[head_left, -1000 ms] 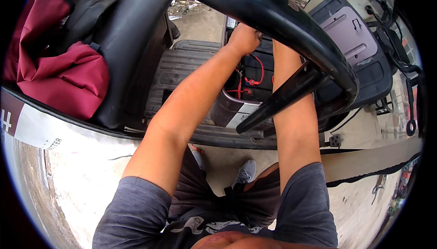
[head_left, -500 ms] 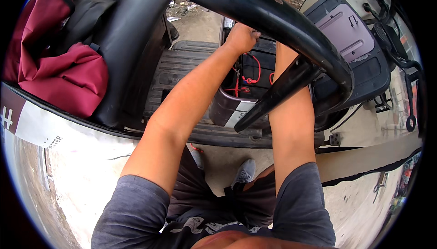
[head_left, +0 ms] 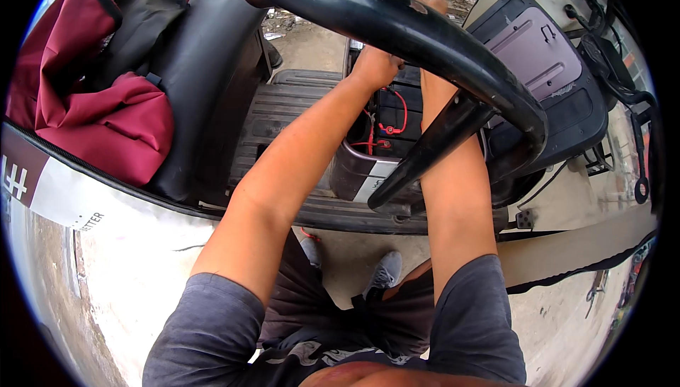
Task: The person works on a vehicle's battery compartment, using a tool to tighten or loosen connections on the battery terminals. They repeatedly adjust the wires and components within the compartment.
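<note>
The left hand [head_left: 375, 68] stays over the black, red-wired battery [head_left: 391, 107] in the dark plastic box [head_left: 346, 173], fingers curled, their hold hidden; work seems unchanged there. Compared with earlier, the right hand [head_left: 433, 4] shows slightly more beyond the thick black curved tube [head_left: 397, 22]; its fingers I cannot tell.

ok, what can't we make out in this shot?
- Right hand: head view, mostly behind the black bar; grip can't be told.
- What the left hand holds, if anything: head view, hidden by the hand itself and the bar.
- Far end of the box, inside: head view, covered by hand, bar and right forearm.
- Red cable fastenings: head view, too small.
- Bag, outer side: head view, cut off by the fisheye rim.
</note>
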Motion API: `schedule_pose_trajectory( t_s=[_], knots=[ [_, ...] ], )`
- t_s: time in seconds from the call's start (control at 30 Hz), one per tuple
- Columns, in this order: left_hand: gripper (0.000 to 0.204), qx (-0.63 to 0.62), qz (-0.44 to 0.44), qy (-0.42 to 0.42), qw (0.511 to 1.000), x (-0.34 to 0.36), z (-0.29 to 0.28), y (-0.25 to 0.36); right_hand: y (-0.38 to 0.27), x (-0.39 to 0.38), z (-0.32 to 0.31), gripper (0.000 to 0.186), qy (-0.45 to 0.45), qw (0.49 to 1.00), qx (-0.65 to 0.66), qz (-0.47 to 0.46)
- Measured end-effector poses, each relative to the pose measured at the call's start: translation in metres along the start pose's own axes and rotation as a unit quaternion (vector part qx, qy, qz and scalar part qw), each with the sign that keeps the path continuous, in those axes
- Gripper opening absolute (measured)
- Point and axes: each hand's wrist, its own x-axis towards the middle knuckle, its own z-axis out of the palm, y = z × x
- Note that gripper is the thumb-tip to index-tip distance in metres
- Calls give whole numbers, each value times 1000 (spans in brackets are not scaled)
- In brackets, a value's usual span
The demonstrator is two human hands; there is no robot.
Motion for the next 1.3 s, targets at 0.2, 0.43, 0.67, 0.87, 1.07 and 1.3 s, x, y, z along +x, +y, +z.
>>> schedule_pose_trajectory(
  t_s=[0.2,0.43,0.67,0.87,1.07,1.3],
  knots=[
    [18,36,-22,-3,999,-9,-10,-14,12,-1,21,14,1,973,-149,-177],
    [24,4,48,35,998,11,16,-29,-9,3,5,11,28,997,-60,-51],
    [26,2,-47,-11,999,-9,-18,-5,-10,-3,24,9,48,997,30,61],
    [19,-18,51,27,998,12,25,-32,-23,3,10,9,82,986,83,122],
    [17,-39,23,14,999,4,18,-53,12,8,23,15,43,994,-87,-54],
    [20,-25,-6,12,1000,4,2,-6,-6,6,28,17,83,976,124,160]
  ],
)
